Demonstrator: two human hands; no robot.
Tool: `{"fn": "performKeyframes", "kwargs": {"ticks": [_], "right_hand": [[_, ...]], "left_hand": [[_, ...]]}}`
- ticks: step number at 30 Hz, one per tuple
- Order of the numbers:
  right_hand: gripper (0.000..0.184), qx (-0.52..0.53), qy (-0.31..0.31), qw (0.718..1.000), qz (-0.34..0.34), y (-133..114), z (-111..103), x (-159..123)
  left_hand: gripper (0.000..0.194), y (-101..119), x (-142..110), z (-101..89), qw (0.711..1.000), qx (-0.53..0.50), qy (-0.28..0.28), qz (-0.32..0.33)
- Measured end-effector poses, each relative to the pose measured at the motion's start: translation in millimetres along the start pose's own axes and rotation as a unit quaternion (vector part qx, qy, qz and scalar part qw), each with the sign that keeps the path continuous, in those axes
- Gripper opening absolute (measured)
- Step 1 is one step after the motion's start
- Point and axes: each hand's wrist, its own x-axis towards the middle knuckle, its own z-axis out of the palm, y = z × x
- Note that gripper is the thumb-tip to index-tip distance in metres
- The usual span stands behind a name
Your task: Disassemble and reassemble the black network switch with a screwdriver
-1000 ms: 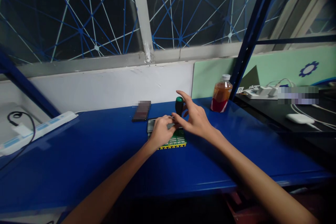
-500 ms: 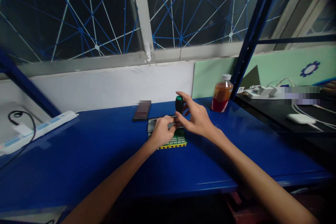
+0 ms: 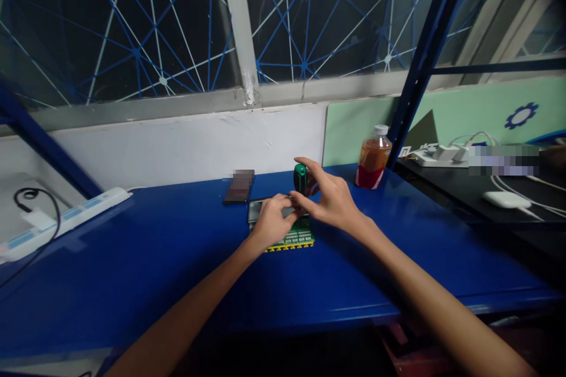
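A green circuit board (image 3: 299, 236) with a yellow connector strip along its near edge lies on the blue table (image 3: 177, 265). On its far part sits a grey, dark-framed display panel (image 3: 255, 211), partly covered by my fingers. My right hand (image 3: 332, 197) grips the black-and-green handle of a screwdriver (image 3: 300, 179), which stands nearly upright over the board. Its shaft and tip are hidden behind my fingers. My left hand (image 3: 275, 221) rests over the display and board, fingers and thumb pinched together close to the screwdriver. What lies between those fingertips is hidden.
A dark phone-like slab (image 3: 239, 187) lies behind the board, near the wall. An orange drink bottle (image 3: 374, 159) stands at the back right. A white power strip (image 3: 95, 207) lies at left. Chargers and cables (image 3: 451, 152) occupy the black table at right.
The screwdriver's handle has turned and tipped slightly to the left, with my right-hand fingers shifting along. My left hand and the board have barely moved.
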Motion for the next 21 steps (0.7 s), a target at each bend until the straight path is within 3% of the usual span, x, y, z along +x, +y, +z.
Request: {"fn": "performKeyframes", "kwargs": {"ticks": [21], "right_hand": [[0.066, 0.005, -0.001, 1.0, -0.003, 0.4, 2.4, -1.1]], "left_hand": [[0.015, -2.3, -1.0, 4.1, 0.999, -0.034, -0.009, 0.015]]}}
